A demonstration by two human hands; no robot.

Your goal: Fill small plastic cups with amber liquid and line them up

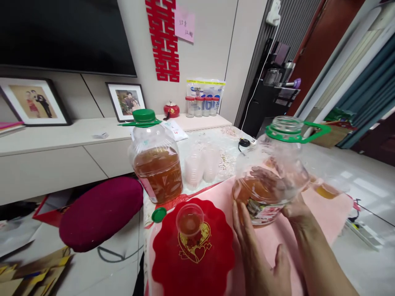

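A clear plastic jug (262, 201) of amber liquid stands at the right, uncapped, with a green handle ring at its neck. My left hand (259, 250) lays its straight fingers flat along the jug's near left side, thumb apart. Round the lower right side curls my right hand (296, 211), gripping it; part of its fingers is hidden behind. Skin-toned shapes show through the clear wall; whose they are I cannot tell. A small clear cup (190, 222) with amber liquid sits on a red scalloped tray (212, 263). Beside the tray lies a green cap (159, 214).
A second jug (160, 172), green-capped, stands left of stacked clear cups (197, 168). Pink cloth (327, 209) covers the near table. At the far right of the cloth is a clear container (327, 190) with amber liquid. A purple stool (101, 213) stands at the left.
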